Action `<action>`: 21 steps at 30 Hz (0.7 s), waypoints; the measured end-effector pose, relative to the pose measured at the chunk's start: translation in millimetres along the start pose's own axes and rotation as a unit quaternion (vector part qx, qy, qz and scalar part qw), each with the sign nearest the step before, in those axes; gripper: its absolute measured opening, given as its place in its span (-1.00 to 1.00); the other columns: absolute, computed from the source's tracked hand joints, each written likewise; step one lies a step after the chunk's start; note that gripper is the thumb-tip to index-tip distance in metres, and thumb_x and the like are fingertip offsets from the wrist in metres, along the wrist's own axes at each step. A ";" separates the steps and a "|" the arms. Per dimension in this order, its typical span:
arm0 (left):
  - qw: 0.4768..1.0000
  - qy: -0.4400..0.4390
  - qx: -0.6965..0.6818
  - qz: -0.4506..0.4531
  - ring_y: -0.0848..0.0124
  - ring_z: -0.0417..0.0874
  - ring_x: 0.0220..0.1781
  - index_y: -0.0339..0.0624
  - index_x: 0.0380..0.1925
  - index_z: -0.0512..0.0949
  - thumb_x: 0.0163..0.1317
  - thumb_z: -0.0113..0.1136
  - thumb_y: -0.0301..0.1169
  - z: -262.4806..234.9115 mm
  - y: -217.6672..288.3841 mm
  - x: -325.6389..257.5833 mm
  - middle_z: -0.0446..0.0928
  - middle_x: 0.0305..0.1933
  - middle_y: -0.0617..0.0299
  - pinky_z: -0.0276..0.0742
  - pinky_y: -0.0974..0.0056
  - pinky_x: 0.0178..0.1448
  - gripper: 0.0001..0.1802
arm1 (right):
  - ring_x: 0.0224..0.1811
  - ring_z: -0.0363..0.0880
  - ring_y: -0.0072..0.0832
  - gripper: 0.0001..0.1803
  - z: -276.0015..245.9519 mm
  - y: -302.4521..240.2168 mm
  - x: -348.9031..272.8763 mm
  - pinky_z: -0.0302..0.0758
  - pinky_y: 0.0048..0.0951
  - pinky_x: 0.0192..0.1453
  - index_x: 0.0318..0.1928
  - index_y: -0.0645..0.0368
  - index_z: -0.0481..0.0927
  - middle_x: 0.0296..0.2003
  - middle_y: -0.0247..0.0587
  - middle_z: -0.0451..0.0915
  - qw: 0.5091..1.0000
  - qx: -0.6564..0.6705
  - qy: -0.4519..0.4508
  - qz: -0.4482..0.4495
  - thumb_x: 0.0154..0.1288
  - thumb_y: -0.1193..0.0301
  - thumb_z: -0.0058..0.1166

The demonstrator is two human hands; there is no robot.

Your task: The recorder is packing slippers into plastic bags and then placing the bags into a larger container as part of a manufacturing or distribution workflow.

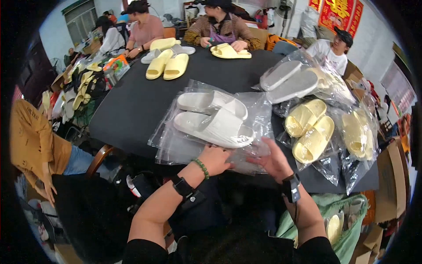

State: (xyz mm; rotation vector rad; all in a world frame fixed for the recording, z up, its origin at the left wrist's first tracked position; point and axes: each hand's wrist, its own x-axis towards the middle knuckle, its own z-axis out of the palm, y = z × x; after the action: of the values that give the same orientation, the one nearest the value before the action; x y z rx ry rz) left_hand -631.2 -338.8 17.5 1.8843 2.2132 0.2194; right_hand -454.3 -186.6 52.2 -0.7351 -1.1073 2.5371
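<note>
A pair of light grey slippers (215, 125) lies on a stack of clear plastic bags (171, 147) at the table's near edge. My left hand (214, 160), with a green bead bracelet, is curled at the bags' near edge, just below the closer slipper. Its fingertips are partly hidden, but they look closed on a plastic bag. To the right, my right hand (273, 162) has its thumb and fingers spread beside the plastic. Some of its fingers touch or sit behind the clear film; which of these, I cannot tell.
Bagged yellow slippers (310, 130) and bagged grey slippers (290, 81) crowd the dark table's (127, 101) right side. Loose yellow slippers (167, 65) lie at the far side. Co-workers sit around; one handles a yellow slipper (231, 51). A green sack (351, 240) stands below right.
</note>
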 end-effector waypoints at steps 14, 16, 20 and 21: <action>0.993 0.037 -0.067 0.094 0.05 0.55 0.12 -0.22 -0.04 0.61 0.28 0.11 0.08 -41.0 -5.2 -40.0 0.56 -0.02 -0.10 0.37 -0.02 0.23 -0.44 | -0.03 0.57 -0.24 -0.72 -30.5 8.1 25.2 0.62 -0.16 -0.09 0.10 0.27 0.36 0.02 -0.09 0.51 0.998 -0.054 0.031 -0.001 0.43 0.48 -0.09; 0.962 -0.054 -0.256 0.078 0.11 0.64 -0.05 -0.22 -0.08 0.62 0.29 0.13 0.02 -88.0 -11.8 -50.5 0.62 -0.16 -0.03 0.52 0.13 0.03 -0.49 | -0.04 0.56 -0.25 -0.74 -31.4 12.5 27.1 0.60 -0.13 -0.05 0.08 0.24 0.36 0.01 -0.12 0.50 0.997 -0.062 0.043 -0.027 0.41 0.52 -0.12; 0.943 0.297 -0.123 -0.085 0.05 0.65 -0.11 -0.23 -0.10 0.63 0.29 0.16 -0.03 -99.5 -57.4 -45.1 0.64 -0.15 -0.04 0.55 0.12 -0.02 -0.54 | 0.00 0.54 -0.24 -0.70 -31.0 15.6 31.0 0.59 -0.11 -0.02 0.11 0.23 0.34 0.00 -0.17 0.47 0.997 -0.066 0.032 -0.032 0.38 0.56 -0.14; 0.942 0.299 -0.123 -0.090 0.05 0.65 -0.11 -0.23 -0.10 0.63 0.29 0.16 -0.03 -95.3 -72.1 -38.2 0.64 -0.15 -0.04 0.55 0.12 -0.02 -0.54 | 0.00 0.54 -0.24 -0.70 -27.4 15.7 28.3 0.59 -0.11 -0.02 0.11 0.23 0.34 0.00 -0.17 0.47 0.997 -0.068 0.028 -0.029 0.38 0.56 -0.14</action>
State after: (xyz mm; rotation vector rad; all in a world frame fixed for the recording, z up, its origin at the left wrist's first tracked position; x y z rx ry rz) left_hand -719.6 -385.2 93.6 1.6089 2.5459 1.1068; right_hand -463.5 -168.3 15.1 -0.7909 -1.2741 2.3966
